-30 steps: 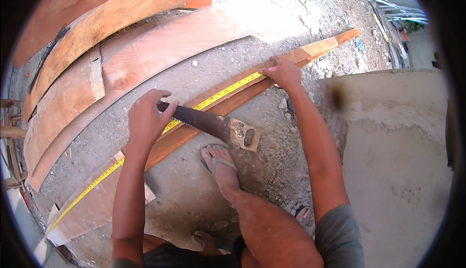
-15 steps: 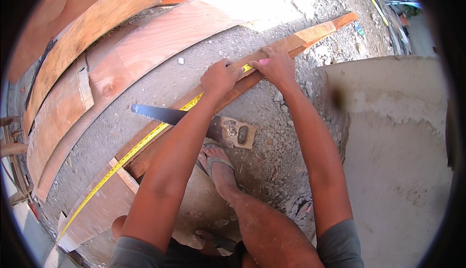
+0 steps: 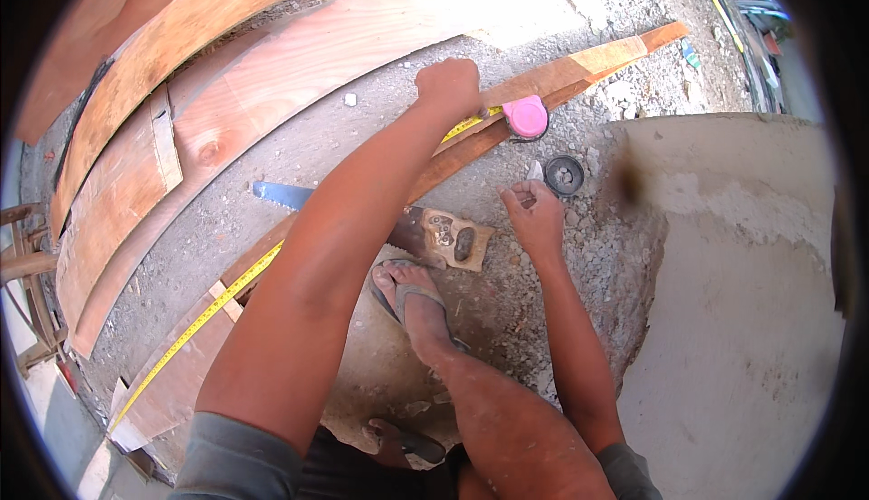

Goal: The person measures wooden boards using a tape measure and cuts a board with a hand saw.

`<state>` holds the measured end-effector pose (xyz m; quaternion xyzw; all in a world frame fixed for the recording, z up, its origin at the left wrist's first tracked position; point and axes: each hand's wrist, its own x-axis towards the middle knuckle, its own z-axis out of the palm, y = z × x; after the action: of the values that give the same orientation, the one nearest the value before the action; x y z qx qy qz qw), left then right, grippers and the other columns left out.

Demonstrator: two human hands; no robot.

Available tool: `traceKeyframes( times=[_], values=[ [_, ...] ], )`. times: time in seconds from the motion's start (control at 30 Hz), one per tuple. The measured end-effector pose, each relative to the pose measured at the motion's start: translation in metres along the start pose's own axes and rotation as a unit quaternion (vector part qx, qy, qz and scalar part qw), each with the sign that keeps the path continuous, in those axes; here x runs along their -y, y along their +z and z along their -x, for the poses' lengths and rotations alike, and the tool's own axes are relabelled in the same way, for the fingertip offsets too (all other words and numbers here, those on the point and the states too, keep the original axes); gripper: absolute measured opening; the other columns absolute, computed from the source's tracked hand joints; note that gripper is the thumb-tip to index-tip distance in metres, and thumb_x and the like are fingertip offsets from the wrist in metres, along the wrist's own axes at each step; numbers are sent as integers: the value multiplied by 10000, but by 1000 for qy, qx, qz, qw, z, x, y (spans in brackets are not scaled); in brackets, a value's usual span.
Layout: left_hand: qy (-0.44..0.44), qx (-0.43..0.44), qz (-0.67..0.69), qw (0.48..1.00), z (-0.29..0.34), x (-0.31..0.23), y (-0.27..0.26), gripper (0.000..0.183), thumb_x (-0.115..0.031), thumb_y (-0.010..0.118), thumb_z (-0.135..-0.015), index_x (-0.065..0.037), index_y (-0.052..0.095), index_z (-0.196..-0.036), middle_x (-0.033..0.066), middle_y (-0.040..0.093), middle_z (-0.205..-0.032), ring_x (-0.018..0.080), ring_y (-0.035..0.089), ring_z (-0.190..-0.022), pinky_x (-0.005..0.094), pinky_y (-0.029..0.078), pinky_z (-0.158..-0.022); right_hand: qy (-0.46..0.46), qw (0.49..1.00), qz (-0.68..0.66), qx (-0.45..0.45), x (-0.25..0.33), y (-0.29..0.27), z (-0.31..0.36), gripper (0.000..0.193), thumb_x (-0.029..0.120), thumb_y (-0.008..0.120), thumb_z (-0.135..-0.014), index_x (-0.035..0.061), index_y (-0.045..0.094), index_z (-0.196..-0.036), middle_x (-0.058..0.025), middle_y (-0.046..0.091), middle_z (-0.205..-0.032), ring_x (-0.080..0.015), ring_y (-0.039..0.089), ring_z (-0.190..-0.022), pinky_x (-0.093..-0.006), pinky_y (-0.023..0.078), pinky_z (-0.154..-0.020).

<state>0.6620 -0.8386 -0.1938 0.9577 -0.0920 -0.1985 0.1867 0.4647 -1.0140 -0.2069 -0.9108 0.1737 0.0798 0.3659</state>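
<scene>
the pink tape measure (image 3: pixel 527 118) is rested on the wooden strip (image 3: pixel 548 76), its yellow blade (image 3: pixel 195 328) clenched by the left hand (image 3: pixel 450 86), seemingly so that it is kept taut. the right hand (image 3: pixel 534 215) is curled beside a black round object (image 3: pixel 564 176); whether anything is grasped cannot be told. a handsaw (image 3: pixel 453 236) is laid crosswise, perhaps for easy reach. the dusty, rubble-strewn ground (image 3: pixel 507 305) is bordered by a concrete wall (image 3: pixel 742 310).
</scene>
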Motion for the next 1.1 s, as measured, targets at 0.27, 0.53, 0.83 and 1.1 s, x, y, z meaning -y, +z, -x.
traceKeyframes(
  times=[0.27, 0.53, 0.83, 1.1],
  values=[
    [42, -18, -74, 996, -15, -8, -10, 461, -417, 980, -616, -129, 793, -922, 96, 787, -978, 288, 753, -963, 441, 582, -795, 107, 948, -236, 183, -33, 48, 46, 365, 219, 856, -885, -22, 683, -1096, -36, 702, -928, -101, 650, -841, -261, 539, -794],
    [48, 22, -139, 989, -15, -32, -24, 548, -430, 983, -634, -126, 797, -1050, 82, 786, -1088, 292, 741, -1056, 504, 574, -853, 116, 858, -432, 252, 0, -28, 62, 285, 98, 791, -904, 4, 612, -1105, -52, 719, -899, -86, 614, -723, -261, 509, -662],
    [32, 98, -176, 979, -30, -41, -29, 667, -392, 985, -654, -83, 757, -1200, 83, 749, -1241, 325, 706, -1154, 616, 514, -969, -180, 946, -259, 72, 23, -75, 85, 391, 15, 741, -897, -66, 683, -1275, -146, 775, -983, -168, 730, -842, -276, 570, -796],
    [36, 109, -228, 967, -34, -62, -32, 736, -330, 982, -684, -80, 700, -1316, 112, 737, -1276, 357, 690, -1204, 701, 369, -1135, -284, 948, -139, -46, -9, -81, 77, 387, -2, 742, -900, -113, 680, -1265, -219, 776, -1061, -178, 742, -925, -278, 568, -815]
  ],
)
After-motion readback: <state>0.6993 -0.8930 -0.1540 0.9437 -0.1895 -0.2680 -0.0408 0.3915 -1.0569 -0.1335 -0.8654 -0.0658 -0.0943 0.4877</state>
